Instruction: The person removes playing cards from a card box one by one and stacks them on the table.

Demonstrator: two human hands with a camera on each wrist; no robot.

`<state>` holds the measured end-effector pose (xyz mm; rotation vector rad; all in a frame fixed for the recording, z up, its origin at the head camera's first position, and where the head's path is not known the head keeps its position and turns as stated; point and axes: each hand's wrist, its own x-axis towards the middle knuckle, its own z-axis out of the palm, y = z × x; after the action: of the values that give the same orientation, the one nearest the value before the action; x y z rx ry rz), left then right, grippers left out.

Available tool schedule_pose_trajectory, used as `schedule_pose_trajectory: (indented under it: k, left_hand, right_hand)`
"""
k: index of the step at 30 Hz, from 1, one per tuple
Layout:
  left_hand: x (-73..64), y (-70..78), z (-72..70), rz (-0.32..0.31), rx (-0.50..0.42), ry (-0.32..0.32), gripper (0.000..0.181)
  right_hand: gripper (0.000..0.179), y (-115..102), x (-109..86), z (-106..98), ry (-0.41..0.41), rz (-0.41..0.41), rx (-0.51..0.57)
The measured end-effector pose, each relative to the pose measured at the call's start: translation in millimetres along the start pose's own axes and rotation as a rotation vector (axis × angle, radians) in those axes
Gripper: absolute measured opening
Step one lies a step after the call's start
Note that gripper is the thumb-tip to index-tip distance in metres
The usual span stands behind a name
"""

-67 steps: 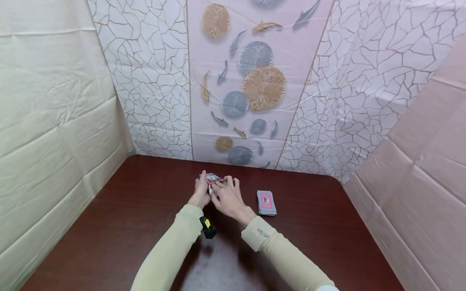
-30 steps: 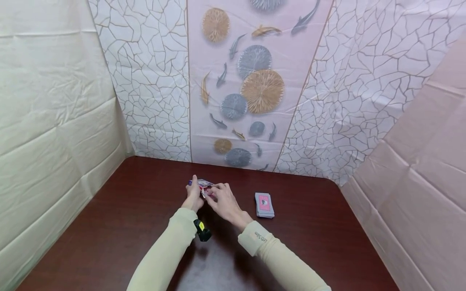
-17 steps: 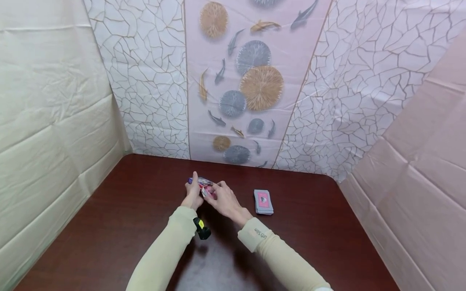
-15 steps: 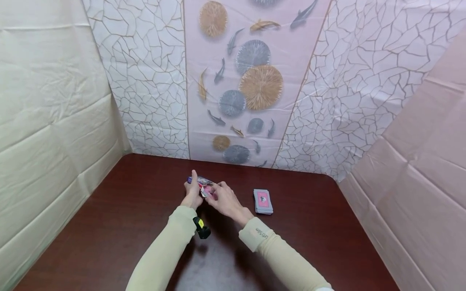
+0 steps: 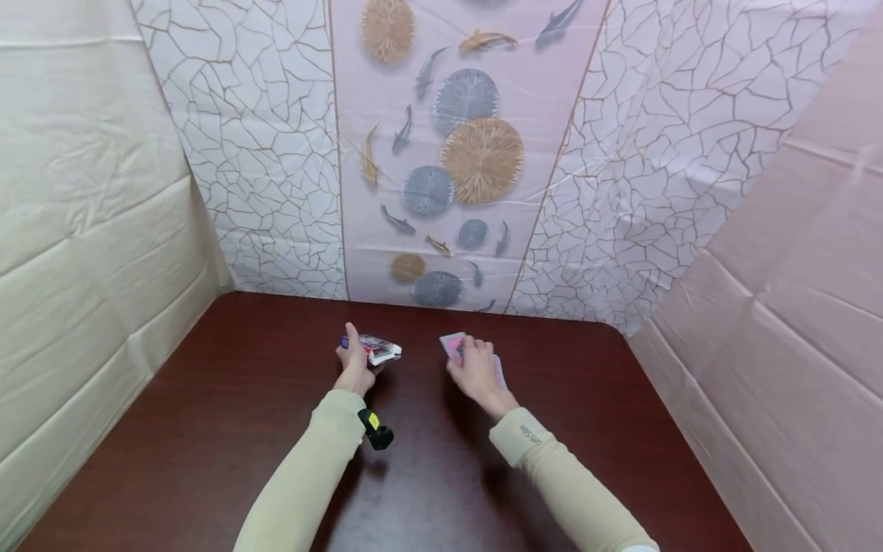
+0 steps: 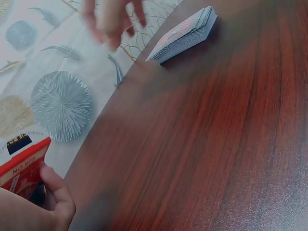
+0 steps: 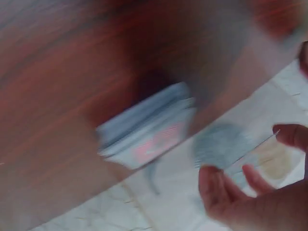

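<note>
My left hand [image 5: 355, 370] grips a red and purple card box [image 5: 381, 349], thumb on top, its white end flap pointing right. In the left wrist view the red side of the box [image 6: 30, 166] carries white print, and fingers curl around its edge. Off to the right, my right hand [image 5: 476, 371] pinches a pink-backed playing card [image 5: 451, 344]. Seen edge-on in the right wrist view, the card [image 7: 251, 149] is a thin line between thumb and fingertips. A stack of playing cards [image 7: 151, 132] lies close by on the table, partly covered by the right hand in the head view.
The dark red wooden table [image 5: 276, 429] ends at a patterned cloth backdrop [image 5: 428, 192]. Plain cloth walls [image 5: 83, 230] close in both sides. A black band with a yellow mark [image 5: 375, 429] sits at the left wrist.
The right hand has left the box's open end and moved right, carrying a card, to beside the stack. The left hand still holds the box, slightly further left in view.
</note>
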<state>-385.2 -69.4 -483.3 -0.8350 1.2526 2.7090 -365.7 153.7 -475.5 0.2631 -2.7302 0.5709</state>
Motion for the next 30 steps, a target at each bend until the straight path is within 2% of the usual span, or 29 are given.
schedule_pose_trajectory:
  k: [4, 8, 15, 24, 30]
  left_hand:
    - [-1.4, 1.4, 1.9, -0.033, -0.002, -0.052, 0.083]
    - [-2.4, 2.1, 2.7, -0.067, -0.015, -0.08, 0.084]
    - [-2.9, 0.2, 3.8, -0.073, -0.026, -0.067, 0.082]
    - [-1.8, 3.9, 2.7, -0.048, -0.003, -0.066, 0.085]
    - [-3.4, 8.1, 6.4, -0.033, 0.03, -0.055, 0.083]
  right_hand:
    - [0.043, 26, 0.7, -2, 0.025, 0.16, -0.118]
    - [0.047, 40, -4.2, 0, 0.017, 0.221, -0.176]
    - [0.045, 45, -13.3, 5, -0.028, 0.232, -0.209]
    - [0.046, 42, -12.3, 9, -0.087, 0.201, -0.244]
    - [0.05, 42, -15.8, 11, -0.106, 0.244, -0.265]
